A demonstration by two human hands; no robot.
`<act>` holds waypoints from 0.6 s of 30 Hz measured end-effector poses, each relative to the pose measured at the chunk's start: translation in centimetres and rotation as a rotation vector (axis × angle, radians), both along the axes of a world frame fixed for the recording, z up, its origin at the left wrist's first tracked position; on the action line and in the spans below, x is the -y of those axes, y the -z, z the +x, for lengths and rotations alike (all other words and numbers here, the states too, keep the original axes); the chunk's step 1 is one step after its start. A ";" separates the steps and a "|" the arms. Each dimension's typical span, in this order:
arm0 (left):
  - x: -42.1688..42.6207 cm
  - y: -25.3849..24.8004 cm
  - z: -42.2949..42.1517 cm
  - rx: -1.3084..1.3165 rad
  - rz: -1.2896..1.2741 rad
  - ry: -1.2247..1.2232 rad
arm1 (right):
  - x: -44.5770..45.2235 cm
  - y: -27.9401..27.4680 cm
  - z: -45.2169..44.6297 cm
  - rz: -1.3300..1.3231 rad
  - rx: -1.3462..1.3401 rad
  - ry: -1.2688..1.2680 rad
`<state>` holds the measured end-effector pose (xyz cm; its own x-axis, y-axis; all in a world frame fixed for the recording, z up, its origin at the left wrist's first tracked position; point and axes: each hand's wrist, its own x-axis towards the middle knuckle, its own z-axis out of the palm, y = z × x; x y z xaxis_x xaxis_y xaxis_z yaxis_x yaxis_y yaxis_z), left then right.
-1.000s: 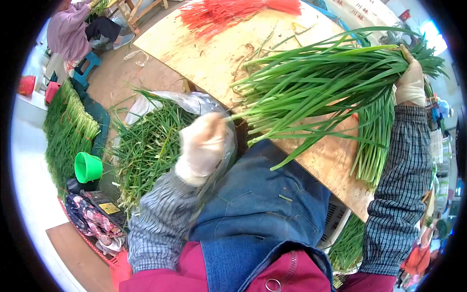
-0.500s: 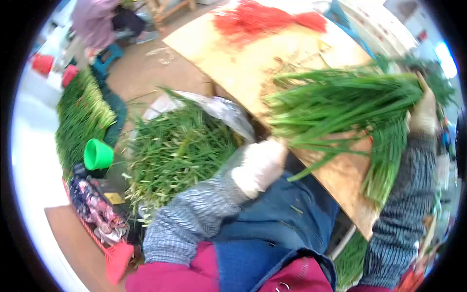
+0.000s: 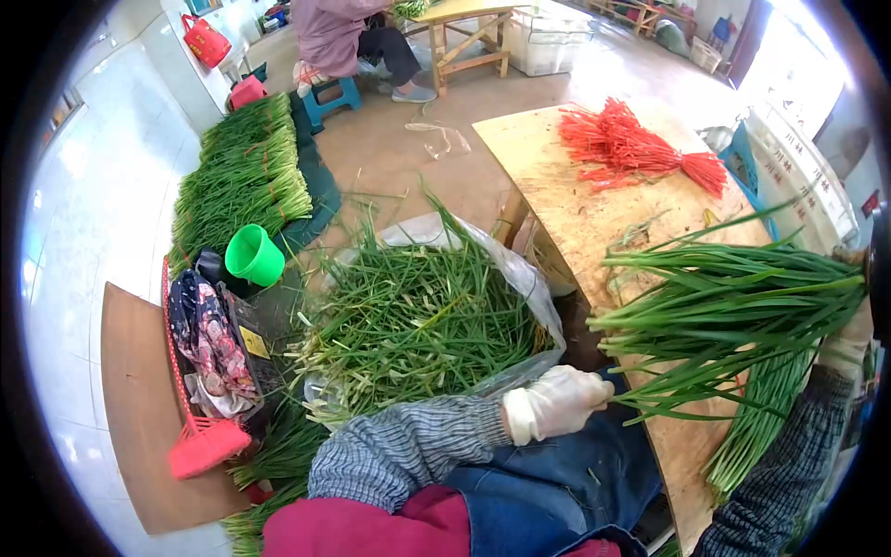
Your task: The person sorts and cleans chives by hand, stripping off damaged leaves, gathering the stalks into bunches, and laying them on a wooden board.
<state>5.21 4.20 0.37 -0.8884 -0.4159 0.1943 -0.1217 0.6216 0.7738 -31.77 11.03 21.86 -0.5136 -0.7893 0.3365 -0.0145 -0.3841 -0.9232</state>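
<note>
My right hand (image 3: 848,336), in a pale glove, is wrapped round a bunch of garlic chives (image 3: 733,292) at the right, its fingers partly hidden behind the leaves. The long green leaves fan out leftward above the wooden board (image 3: 548,158). A second bunch of garlic chives (image 3: 763,422) lies on the board below it. Lower and to the left, my left hand (image 3: 561,404), gloved too, is closed with its fingertips by the end of a drooping leaf. Whether they pinch that leaf is not plain. Red ties (image 3: 631,148) lie in a heap on the board.
Loose chive trimmings (image 3: 427,316) fill a clear plastic bag (image 3: 534,278) left of the board. Stacked chive bundles (image 3: 243,172), a green bucket (image 3: 254,256) and a red broom head (image 3: 206,447) are farther left. Another person (image 3: 339,37) sits on a blue stool (image 3: 332,100).
The view has swung, placing the board lower and farther right. My right hand still grips the chives; my left hand stays closed near the leaves' left side.
</note>
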 end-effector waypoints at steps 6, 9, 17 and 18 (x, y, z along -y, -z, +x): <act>0.2 -1.7 5.8 -0.168 -0.094 -0.295 | 4.3 -3.4 11.9 -0.096 -0.134 -0.174; 0.6 -1.8 7.1 -0.275 -0.186 -0.415 | 6.8 -3.8 13.4 -0.229 -0.009 -0.392; 0.9 1.9 5.6 0.029 -0.483 -0.436 | 5.2 4.3 9.8 -0.475 0.225 -0.719; 0.9 2.7 5.9 -0.014 -0.467 -0.422 | 4.3 5.5 8.7 -0.463 0.246 -0.766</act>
<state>11.12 3.30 -2.34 -0.6627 -0.5985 0.4502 -0.4222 0.7950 0.4356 -23.04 6.74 16.37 -0.0063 -0.7568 0.6536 0.5714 -0.5391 -0.6187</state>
